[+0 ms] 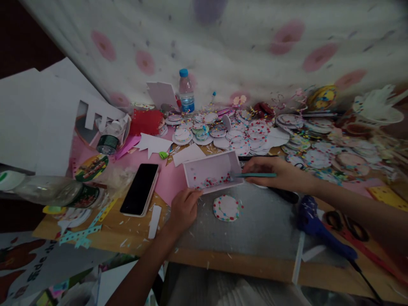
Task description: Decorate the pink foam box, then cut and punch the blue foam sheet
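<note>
A dotted disc (pixel 226 208) lies on the table (pixel 267 221) just right of the left hand (pixel 183 209), whose grip is pinched on the near edge of a tray (pixel 213 171), while beyond, the right hand (pixel 277 174) pinches tweezers (pixel 256 175) pointing left into it.

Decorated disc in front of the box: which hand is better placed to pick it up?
Left, probably. The left hand only steadies the pink box at its near edge and sits right beside the decorated disc. The right hand is occupied with a teal tool dipped in the box.
</note>
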The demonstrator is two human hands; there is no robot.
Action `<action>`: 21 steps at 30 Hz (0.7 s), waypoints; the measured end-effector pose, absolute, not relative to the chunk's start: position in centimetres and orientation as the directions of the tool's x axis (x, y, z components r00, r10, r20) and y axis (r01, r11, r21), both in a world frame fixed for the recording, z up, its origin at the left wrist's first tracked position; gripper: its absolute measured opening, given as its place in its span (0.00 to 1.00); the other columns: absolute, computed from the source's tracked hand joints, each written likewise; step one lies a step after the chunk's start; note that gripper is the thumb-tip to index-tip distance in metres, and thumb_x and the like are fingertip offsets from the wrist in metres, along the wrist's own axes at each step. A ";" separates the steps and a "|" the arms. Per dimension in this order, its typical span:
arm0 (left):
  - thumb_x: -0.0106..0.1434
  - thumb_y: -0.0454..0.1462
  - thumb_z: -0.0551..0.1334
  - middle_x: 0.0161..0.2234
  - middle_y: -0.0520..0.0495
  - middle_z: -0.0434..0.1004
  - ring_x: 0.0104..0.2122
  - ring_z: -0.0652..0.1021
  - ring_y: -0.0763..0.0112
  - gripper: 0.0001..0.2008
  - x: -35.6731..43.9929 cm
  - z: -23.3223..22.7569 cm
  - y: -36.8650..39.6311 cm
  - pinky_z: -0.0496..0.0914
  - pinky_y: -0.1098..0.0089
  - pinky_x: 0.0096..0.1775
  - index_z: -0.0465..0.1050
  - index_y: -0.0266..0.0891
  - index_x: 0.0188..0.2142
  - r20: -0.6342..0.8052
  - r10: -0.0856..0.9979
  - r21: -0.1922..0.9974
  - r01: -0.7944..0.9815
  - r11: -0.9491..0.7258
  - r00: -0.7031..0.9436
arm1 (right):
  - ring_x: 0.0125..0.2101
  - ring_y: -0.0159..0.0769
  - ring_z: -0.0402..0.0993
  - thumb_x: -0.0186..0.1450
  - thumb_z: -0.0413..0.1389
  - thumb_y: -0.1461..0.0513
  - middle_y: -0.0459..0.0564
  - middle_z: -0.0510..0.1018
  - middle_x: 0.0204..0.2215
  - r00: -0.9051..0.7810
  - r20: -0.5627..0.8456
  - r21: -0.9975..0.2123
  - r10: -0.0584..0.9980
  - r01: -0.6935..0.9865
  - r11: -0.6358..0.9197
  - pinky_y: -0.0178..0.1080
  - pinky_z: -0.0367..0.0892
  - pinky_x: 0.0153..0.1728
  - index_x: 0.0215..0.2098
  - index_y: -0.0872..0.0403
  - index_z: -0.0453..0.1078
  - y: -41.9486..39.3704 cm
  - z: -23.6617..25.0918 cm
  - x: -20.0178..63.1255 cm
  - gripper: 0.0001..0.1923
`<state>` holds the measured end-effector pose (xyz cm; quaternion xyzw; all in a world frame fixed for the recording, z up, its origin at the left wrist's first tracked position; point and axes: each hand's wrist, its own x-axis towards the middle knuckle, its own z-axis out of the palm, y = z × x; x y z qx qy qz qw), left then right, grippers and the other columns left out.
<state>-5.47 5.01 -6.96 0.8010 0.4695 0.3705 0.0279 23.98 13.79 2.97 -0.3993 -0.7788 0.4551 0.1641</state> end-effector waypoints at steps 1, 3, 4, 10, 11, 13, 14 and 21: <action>0.63 0.26 0.54 0.34 0.45 0.76 0.36 0.77 0.67 0.13 -5.5 -7.0 5.0 0.72 0.68 0.37 0.73 0.39 0.43 0.567 0.773 0.393 0.731 -0.557 0.285 | 0.31 0.35 0.74 0.62 0.56 0.51 0.48 0.78 0.30 -0.634 -0.099 -0.817 0.767 0.492 0.301 0.37 0.69 0.33 0.38 0.53 0.70 13.8 2.7 24.1 0.14; 0.63 0.27 0.54 0.34 0.45 0.75 0.35 0.77 0.67 0.13 -5.5 -6.9 5.0 0.73 0.68 0.37 0.72 0.39 0.43 0.564 0.774 0.393 0.731 -0.557 0.287 | 0.27 0.33 0.72 0.63 0.55 0.51 0.47 0.77 0.27 -0.650 -0.073 -0.747 0.756 0.538 0.390 0.35 0.67 0.29 0.35 0.53 0.71 13.8 2.2 24.3 0.14; 0.63 0.26 0.54 0.34 0.45 0.75 0.35 0.77 0.67 0.13 -5.4 -6.9 5.0 0.73 0.68 0.37 0.72 0.39 0.43 0.564 0.774 0.393 0.731 -0.558 0.287 | 0.26 0.33 0.72 0.64 0.55 0.51 0.47 0.77 0.26 -0.660 -0.063 -0.706 0.748 0.560 0.435 0.34 0.66 0.28 0.34 0.54 0.72 13.9 2.1 24.4 0.14; 0.62 0.26 0.55 0.34 0.46 0.76 0.35 0.77 0.67 0.13 -5.5 -6.9 5.1 0.72 0.68 0.36 0.72 0.39 0.42 0.566 0.771 0.386 0.733 -0.561 0.292 | 0.26 0.34 0.74 0.64 0.54 0.53 0.47 0.79 0.27 -0.702 -0.066 -0.555 0.709 0.616 0.558 0.34 0.64 0.27 0.38 0.52 0.76 14.0 2.8 24.9 0.14; 0.62 0.25 0.55 0.34 0.46 0.76 0.35 0.77 0.67 0.13 -5.5 -6.9 5.1 0.72 0.68 0.36 0.72 0.39 0.42 0.566 0.770 0.385 0.732 -0.562 0.293 | 0.26 0.34 0.74 0.64 0.54 0.54 0.47 0.80 0.28 -0.702 -0.074 -0.540 0.708 0.625 0.563 0.34 0.65 0.28 0.39 0.52 0.76 14.0 2.9 24.9 0.13; 0.62 0.25 0.55 0.35 0.46 0.76 0.35 0.77 0.67 0.13 -5.5 -6.9 5.1 0.72 0.68 0.36 0.72 0.40 0.43 0.565 0.771 0.386 0.732 -0.562 0.294 | 0.27 0.35 0.76 0.64 0.54 0.56 0.48 0.81 0.29 -0.695 -0.088 -0.491 0.714 0.654 0.576 0.35 0.66 0.29 0.40 0.52 0.76 13.8 3.1 24.6 0.12; 0.62 0.25 0.54 0.35 0.46 0.76 0.35 0.77 0.68 0.14 -5.5 -6.9 5.1 0.72 0.68 0.36 0.72 0.40 0.43 0.563 0.772 0.387 0.733 -0.560 0.294 | 0.28 0.36 0.76 0.65 0.53 0.57 0.49 0.81 0.30 -0.690 -0.093 -0.460 0.718 0.669 0.583 0.35 0.66 0.30 0.41 0.52 0.76 13.6 3.1 24.5 0.12; 0.63 0.26 0.54 0.34 0.45 0.76 0.35 0.77 0.67 0.13 -5.5 -6.9 5.1 0.73 0.68 0.36 0.72 0.39 0.42 0.573 0.766 0.368 0.744 -0.558 0.292 | 0.32 0.43 0.77 0.65 0.52 0.61 0.53 0.81 0.34 -0.671 -0.064 -0.360 0.739 0.706 0.610 0.39 0.67 0.32 0.41 0.51 0.76 12.6 3.4 23.4 0.11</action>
